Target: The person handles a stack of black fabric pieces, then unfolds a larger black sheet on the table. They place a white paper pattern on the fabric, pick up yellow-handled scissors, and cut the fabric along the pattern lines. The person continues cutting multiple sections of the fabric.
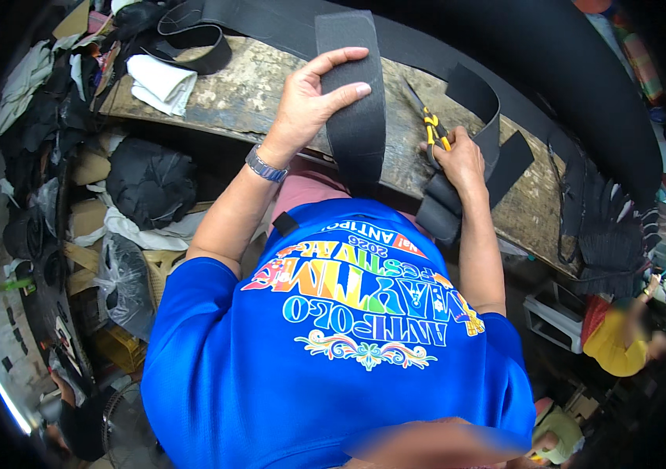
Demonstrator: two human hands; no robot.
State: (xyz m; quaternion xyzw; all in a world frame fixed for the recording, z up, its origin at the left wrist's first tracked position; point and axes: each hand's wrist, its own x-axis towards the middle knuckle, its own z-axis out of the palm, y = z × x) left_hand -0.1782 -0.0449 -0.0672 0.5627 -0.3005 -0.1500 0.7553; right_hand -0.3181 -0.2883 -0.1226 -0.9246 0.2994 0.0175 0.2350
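Note:
My left hand [301, 109] grips a wide black strip of fabric-like material [358, 129] near the table's front edge. Thumb and index finger lie across its face; the other fingers are hidden behind it. The strip's lower end hangs over the edge toward my lap. To the right, my right hand [464, 162] is closed round the yellow-and-black handles of a pair of scissors [433, 127], whose blades point away and left over the wood. Beside and beneath that hand lie a curling black strip [480, 90] and a rolled black piece [440, 205].
The worn wooden table [262, 82] bears a folded white cloth [162, 84] and a looped black strip [208, 55]. A large black roll [567, 70] curves along the far side. Bags and scraps crowd the left. A person in yellow [618, 344] is at right.

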